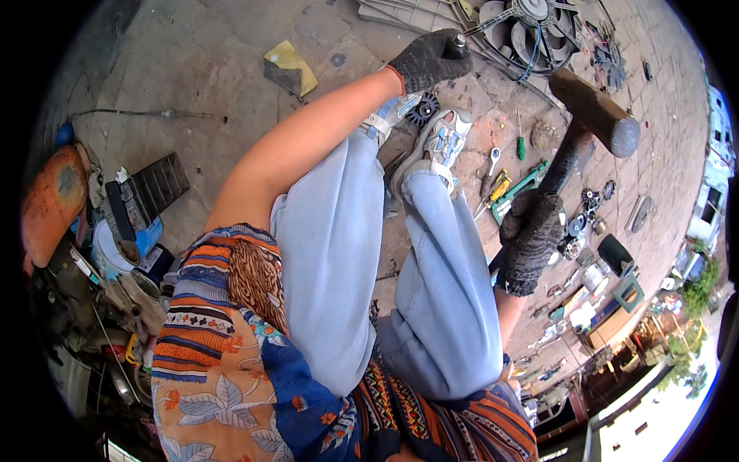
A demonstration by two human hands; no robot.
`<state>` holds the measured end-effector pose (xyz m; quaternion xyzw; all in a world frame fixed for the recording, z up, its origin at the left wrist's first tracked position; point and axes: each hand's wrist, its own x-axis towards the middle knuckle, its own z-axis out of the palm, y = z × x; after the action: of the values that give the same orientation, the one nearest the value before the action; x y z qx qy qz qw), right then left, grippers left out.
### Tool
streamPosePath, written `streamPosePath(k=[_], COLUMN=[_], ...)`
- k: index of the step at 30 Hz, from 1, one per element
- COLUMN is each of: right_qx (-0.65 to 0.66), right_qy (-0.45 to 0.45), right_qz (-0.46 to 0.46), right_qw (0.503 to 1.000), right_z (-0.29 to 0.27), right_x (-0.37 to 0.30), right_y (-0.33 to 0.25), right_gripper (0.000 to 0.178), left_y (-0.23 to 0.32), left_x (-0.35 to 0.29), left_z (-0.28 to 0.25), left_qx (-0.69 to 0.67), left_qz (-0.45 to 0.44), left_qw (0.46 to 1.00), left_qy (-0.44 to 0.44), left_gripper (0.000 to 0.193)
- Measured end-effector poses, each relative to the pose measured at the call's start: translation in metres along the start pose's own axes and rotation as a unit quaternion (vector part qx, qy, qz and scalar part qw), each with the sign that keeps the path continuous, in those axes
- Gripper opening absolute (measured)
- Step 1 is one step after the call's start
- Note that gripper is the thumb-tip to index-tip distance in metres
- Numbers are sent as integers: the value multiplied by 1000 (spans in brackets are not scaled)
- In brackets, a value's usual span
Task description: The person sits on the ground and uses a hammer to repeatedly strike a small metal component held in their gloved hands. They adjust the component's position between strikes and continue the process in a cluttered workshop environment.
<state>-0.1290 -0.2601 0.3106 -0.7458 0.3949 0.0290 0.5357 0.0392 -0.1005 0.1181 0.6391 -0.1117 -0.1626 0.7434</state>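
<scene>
My right hand [533,235], in a dark grey knit glove, is closed around the handle of a hammer [593,112]. The heavy, worn hammer head is raised on the right. My left hand [427,63], gloved alike, is stretched forward and closed on a metal piece with a round, shiny end [459,41]. Most of that piece is hidden in the fist, so its kind cannot be told. A black toothed wheel [423,109] sits on the ground between my shoes, just below the left hand.
A fan assembly [535,31] lies at the far right. Near my right shoe are a ratchet [494,158], a yellow-handled screwdriver [500,186], a green-handled screwdriver [520,146] and a green hacksaw [523,189]. Scrap parts and a bucket [115,250] crowd the left.
</scene>
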Motion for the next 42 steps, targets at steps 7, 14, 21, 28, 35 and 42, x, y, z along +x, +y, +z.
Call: streamPosePath(k=[7,14,21,28,35,42], right_qx=[-10,33,-1,12,19,3], right_qy=[-8,-28,-34,-36,-43,-32], right_qz=[72,53,73,79,83,83], right_qw=[997,998,997,996,995,996], right_z=[3,0,-2,-1,0,2], right_x=[4,10,7,8,6,5], right_y=[15,21,20,22,20,17], right_gripper=[47,49,48,46,45,45], left_y=[-4,-6,-10,-8,-16,-8], left_x=[-5,-10,-7,-11,-9,-11], left_z=[7,8,13,14,13,16], left_qx=[32,103,115,108,117,116], left_qz=[-34,-36,-13,-31,-9,-29], left_qw=[998,992,991,992,991,991], left_qy=[39,61,69,65,60,64], left_gripper=[28,34,34,34,35,36])
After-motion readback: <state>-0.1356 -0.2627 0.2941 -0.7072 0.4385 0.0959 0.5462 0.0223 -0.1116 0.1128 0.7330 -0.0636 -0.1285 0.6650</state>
